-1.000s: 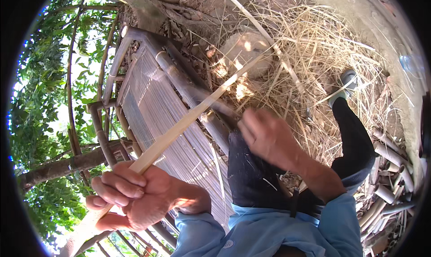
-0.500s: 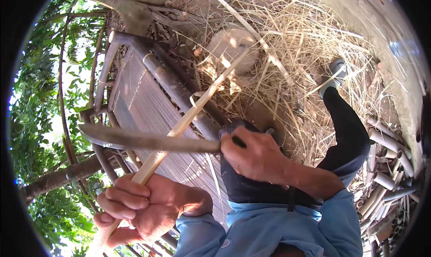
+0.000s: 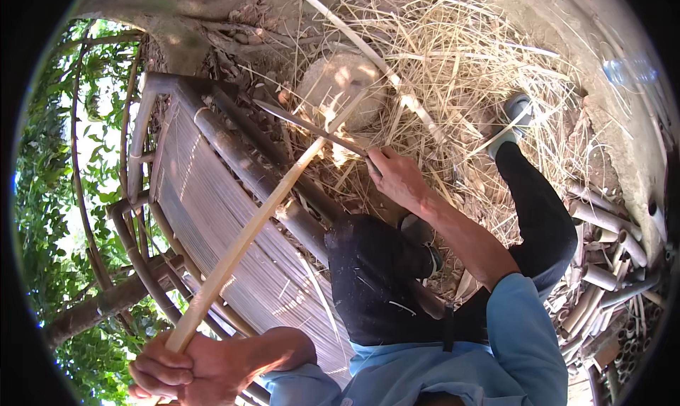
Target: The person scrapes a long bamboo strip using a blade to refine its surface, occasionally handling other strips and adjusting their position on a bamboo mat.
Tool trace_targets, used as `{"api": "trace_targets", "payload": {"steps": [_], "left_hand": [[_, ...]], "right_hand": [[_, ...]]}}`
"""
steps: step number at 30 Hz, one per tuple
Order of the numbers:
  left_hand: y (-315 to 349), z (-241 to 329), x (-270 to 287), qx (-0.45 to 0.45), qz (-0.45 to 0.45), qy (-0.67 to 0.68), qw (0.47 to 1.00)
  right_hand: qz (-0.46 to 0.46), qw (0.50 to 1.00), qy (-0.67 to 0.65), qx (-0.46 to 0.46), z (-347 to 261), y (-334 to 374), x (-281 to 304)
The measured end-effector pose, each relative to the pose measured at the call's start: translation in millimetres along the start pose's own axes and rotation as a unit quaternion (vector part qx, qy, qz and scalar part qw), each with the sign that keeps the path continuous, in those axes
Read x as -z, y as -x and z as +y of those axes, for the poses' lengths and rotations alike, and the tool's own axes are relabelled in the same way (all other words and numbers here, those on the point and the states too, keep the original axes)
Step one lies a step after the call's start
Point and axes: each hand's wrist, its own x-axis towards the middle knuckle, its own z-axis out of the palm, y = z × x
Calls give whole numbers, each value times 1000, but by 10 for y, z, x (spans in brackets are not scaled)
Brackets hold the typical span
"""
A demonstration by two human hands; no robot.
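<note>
Head view shows the left hand (image 3: 177,370) closed round a long pale wooden strip (image 3: 248,234) slanting toward a round grey block (image 3: 316,79), the right hand (image 3: 398,178) gripping a dark-bladed knife (image 3: 294,120) across it, apparently shaving, the next stroke likely needing light, even pressure.

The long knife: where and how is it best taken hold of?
Grip the knife by its handle end, mostly hidden in the right hand, probably coming from the person's right: it points away to the upper left, across the pale strip, so that approach should keep fingers off the edge.
</note>
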Motion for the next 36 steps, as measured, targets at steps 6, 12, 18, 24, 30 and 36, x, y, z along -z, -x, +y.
{"api": "trace_targets", "payload": {"steps": [6, 12, 18, 24, 30, 36], "left_hand": [[-346, -176, 112, 43, -53, 10, 998], [-479, -566, -361, -83, 83, -187, 975], [432, -2030, -176, 206, -206, -394, 872], [362, -2511, 47, 285, -250, -262, 888], [-599, -1214, -468, 267, -132, -221, 929], [-561, -198, -208, 205, -123, -280, 930]], "right_hand": [[-85, 968, 43, -232, 1286, 254, -141], [-93, 955, 61, -274, 1342, 220, -58], [81, 969, 33, -230, 527, 136, 684], [244, 951, 42, -182, -62, -28, 1888], [257, 945, -7, -201, -760, 242, 2802], [188, 953, -196, -131, -1772, 426, 2770]]}}
